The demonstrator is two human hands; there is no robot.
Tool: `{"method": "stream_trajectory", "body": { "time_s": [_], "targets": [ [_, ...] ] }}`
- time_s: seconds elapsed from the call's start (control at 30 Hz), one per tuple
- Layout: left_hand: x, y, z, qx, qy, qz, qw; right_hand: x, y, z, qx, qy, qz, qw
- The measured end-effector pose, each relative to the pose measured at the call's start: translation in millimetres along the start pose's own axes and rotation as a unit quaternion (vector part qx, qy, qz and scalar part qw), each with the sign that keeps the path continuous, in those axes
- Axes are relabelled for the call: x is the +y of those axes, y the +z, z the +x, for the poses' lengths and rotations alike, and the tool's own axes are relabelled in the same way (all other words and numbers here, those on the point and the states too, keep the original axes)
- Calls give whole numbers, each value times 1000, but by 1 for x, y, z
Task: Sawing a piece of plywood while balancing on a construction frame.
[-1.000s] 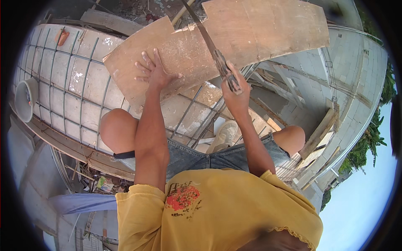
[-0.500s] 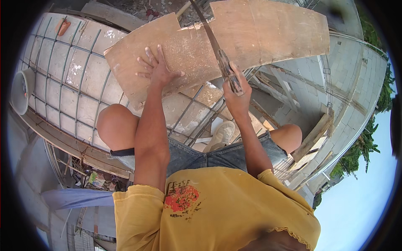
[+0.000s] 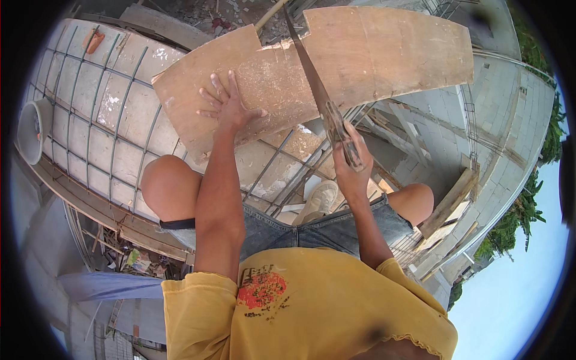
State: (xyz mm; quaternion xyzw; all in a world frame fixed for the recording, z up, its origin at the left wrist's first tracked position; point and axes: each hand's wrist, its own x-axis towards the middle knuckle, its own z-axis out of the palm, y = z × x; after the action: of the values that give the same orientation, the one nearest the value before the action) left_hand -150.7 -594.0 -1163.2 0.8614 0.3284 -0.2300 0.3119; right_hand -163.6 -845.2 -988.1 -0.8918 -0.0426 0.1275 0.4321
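Observation:
A wide plywood board (image 3: 396, 54) lies across in front of my knees, with a rectangular notch in its far edge. My left hand (image 3: 230, 108) rests flat on its left part, fingers spread. In my right hand (image 3: 352, 162) is the worn handle of a hand saw (image 3: 307, 66), gripped with the fingers wrapped round it. The blade runs away from me over the board, its far end crossing the notch. Whether the teeth touch the wood I cannot tell.
Under the board's left side spreads a grid of steel rebar (image 3: 117, 138) over pale panels. A bucket (image 3: 34, 131) stands at the far left, and an orange-red lump (image 3: 94, 42) lies on the panels. Right of my knee is a drop with timber planks (image 3: 450, 201) and a block wall (image 3: 510, 129).
My right hand has drawn the saw back toward me and slightly right, so more blade shows over the board. My left hand stays spread on the board.

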Motion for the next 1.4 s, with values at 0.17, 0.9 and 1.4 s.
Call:
{"method": "stream_trajectory", "body": {
  "time_s": [0.17, 0.9, 1.4],
  "targets": [
    [-2, 2, -21, -41, -14, 37, 998, -23, -43, -53, -12, 45, -51, 998],
    [-13, 0, -29, -15, 14, 6, 1000, 1, 60, 108, -3, -15, 63, 998],
    [-22, 5, -44, -68, -4, 24, 997, 2, 39, 76, 1, 14, 79, 997]
  ]
}}
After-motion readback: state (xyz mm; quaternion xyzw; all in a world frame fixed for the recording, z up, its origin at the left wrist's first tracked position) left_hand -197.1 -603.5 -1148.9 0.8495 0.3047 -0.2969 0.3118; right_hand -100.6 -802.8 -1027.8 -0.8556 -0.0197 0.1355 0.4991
